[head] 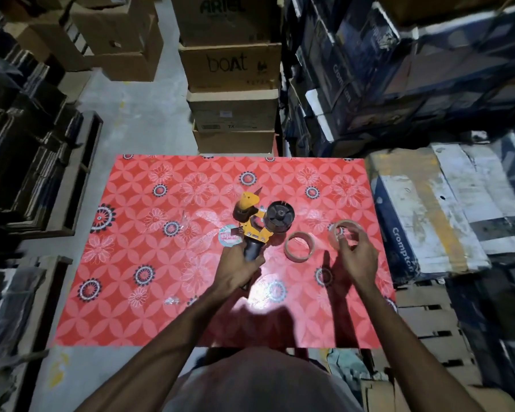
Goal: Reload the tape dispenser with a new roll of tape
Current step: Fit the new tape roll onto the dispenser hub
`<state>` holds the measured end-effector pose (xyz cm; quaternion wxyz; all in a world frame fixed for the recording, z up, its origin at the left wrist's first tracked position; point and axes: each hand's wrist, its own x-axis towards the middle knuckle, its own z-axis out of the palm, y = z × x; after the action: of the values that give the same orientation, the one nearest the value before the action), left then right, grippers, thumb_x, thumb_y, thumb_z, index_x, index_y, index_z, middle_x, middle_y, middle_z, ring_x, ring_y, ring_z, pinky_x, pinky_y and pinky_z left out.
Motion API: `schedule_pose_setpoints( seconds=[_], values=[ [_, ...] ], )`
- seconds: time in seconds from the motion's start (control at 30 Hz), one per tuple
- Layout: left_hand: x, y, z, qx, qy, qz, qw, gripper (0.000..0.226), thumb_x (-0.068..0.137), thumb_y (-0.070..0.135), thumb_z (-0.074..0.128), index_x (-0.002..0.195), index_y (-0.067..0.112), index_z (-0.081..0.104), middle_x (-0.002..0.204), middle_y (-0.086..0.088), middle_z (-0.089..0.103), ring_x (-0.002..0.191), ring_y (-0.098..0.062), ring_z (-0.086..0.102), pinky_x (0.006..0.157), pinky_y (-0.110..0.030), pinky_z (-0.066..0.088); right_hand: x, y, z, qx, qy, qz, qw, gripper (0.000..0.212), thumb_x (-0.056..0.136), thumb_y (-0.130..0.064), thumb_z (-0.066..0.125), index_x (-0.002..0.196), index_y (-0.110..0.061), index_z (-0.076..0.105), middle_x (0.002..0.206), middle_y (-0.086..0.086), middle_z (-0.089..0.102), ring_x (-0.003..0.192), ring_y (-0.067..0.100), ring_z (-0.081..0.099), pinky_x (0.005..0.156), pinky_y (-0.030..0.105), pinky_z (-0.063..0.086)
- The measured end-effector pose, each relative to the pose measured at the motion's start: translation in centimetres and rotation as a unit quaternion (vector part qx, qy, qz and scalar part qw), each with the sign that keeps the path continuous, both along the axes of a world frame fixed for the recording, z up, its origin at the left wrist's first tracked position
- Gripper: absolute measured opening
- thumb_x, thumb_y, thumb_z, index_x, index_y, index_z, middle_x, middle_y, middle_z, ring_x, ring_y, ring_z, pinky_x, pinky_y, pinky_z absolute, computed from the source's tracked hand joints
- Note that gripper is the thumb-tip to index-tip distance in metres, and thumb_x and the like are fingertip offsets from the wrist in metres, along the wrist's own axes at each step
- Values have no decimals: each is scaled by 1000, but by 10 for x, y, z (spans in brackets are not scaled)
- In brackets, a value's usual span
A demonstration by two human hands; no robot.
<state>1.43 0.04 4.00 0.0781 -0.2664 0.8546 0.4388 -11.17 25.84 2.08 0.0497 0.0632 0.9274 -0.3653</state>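
On the red flower-patterned desk (131, 307), near its middle, lies the yellow dispenser (252, 227), with its black handle (253, 249) pointing toward the person and its nose pointing away. The left hand (238, 272) is wrapped round the lower end of the handle, fingers curled about it. On the right side of the dispenser stands its black hub (278, 217), bare, with no tape on it.

The right hand (359, 260) is to the right of the dispenser and holds the roll (351, 223), a pale, see-through ring of tape. The fingertips pinch its near rim and the roll tilts so that its hole shows. Whether the roll touches the desk or is lifted just off it cannot be told. It is apart from the hub, not yet on it.

Between the dispenser and the right hand a tan ring (298, 257) lies flat on the desk, just beside the dispenser's frame and clear of both hands. Whether it carries any tape cannot be told.

Touching the left side of the dispenser, just above the left hand, is a round pale label (229, 237) with red print too blurred to read. A small clear scrap (173, 300) lies on the desk, well to the left of the left forearm.

Beyond the far edge of the desk rises a stack of brown boxes (232, 66), one marked "boAt". More cartons (428, 209), marked "Crompton", crowd the right side. Grey floor (137, 120) shows at the left.
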Motion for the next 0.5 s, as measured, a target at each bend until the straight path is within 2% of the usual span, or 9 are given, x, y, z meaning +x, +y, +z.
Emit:
schedule_pose_setpoints(
  seconds=[0.1, 0.2, 0.3, 0.4, 0.5],
  values=[
    [-3, 4, -14, 2, -3, -19, 1000, 26, 87, 32, 75, 74, 24, 53, 66, 9, 57, 58, -4, 52, 53, -24, 35, -17, 17, -19, 92, -54, 74, 992, 60, 97, -46, 68, 144, -14, 49, 146, 15, 54, 130, 39, 55, 102, 53, 48],
    [-7, 7, -32, -2, -38, -26, 999, 29, 85, 45, 69, 75, 20, 58, 69, -1, 65, 66, -23, 63, 59, -34, 45, -29, 25, -27, 180, -42, 120, 975, 74, 94, -53, 69, 149, -12, 41, 155, 20, 42, 139, 45, 43, 102, 59, 48],
    [-5, 10, -53, -7, -49, -8, 999, 32, 81, 51, 67, 82, 19, 62, 72, -6, 69, 68, -29, 64, 61, -40, 51, -42, 30, -34, 233, -58, 160, 957, 97, 86, -48, 80, 162, -18, 27, 170, 18, 23, 152, 46, 28, 113, 63, 44],
    [-1, 14, -73, -8, -76, 31, 997, 34, 78, 57, 64, 86, 25, 59, 74, -7, 67, 72, -33, 65, 60, -38, 48, -55, 34, -41, 218, -112, 171, 954, 118, 76, -46, 91, 166, -25, 17, 175, 14, 11, 155, 48, 20, 113, 66, 39],
    [2, 16, -83, -11, -106, 32, 994, 39, 80, 59, 64, 98, 23, 62, 88, -15, 69, 85, -36, 66, 66, -39, 50, -66, 35, -44, 191, -153, 181, 953, 126, 71, -35, 96, 167, -28, 14, 175, 13, 7, 151, 53, 29, 111, 65, 41]
  ],
)
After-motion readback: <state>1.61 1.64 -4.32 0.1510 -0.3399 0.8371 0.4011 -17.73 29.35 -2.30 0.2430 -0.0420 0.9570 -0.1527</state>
